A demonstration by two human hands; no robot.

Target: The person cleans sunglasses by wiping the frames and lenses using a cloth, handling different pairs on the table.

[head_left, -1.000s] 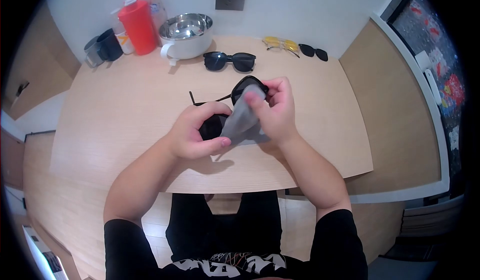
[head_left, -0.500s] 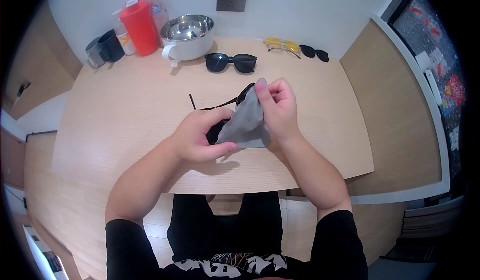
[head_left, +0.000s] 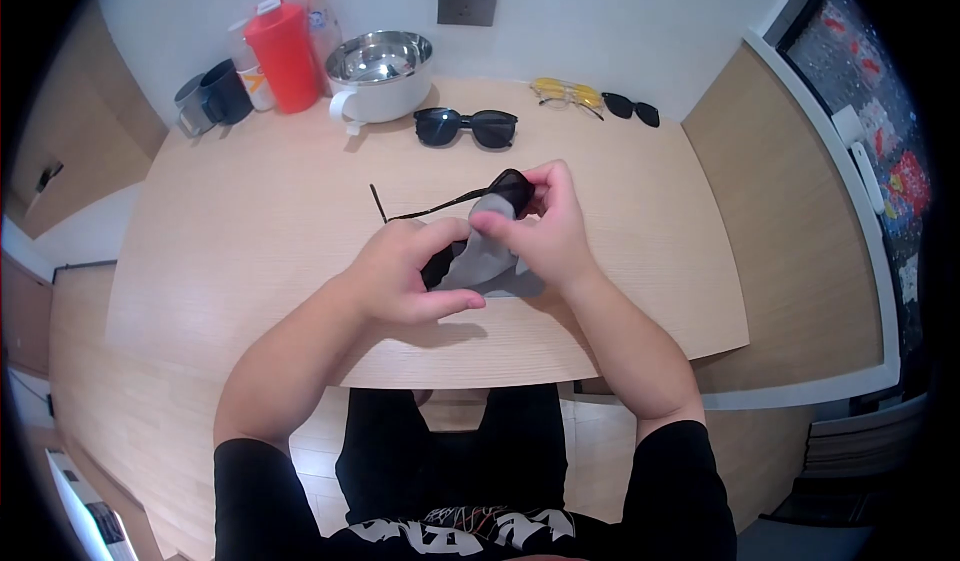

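A pair of dark sunglasses [head_left: 514,189] is held up over the table, with one thin temple arm sticking out to the left. My left hand [head_left: 398,271] is wrapped around its near lens, and my thumb stretches out below. A grey cleaning cloth [head_left: 482,261] hangs bunched against the frame. My right hand [head_left: 552,229] pinches the cloth at the far lens, thumb on the near side and fingers behind. The covered part of the frame is hidden by cloth and hands.
Another pair of black sunglasses [head_left: 466,128] lies beyond my hands. Behind are a steel-lined white bowl [head_left: 385,99], a red pitcher [head_left: 285,59], a dark mug [head_left: 226,93], yellow-lensed glasses [head_left: 566,91] and small dark lenses [head_left: 632,110]. A wooden panel [head_left: 790,201] bounds the right side.
My right hand has shifted the cloth's upper edge down and left, so the far lens of the sunglasses now shows. My left hand keeps nearly the same place.
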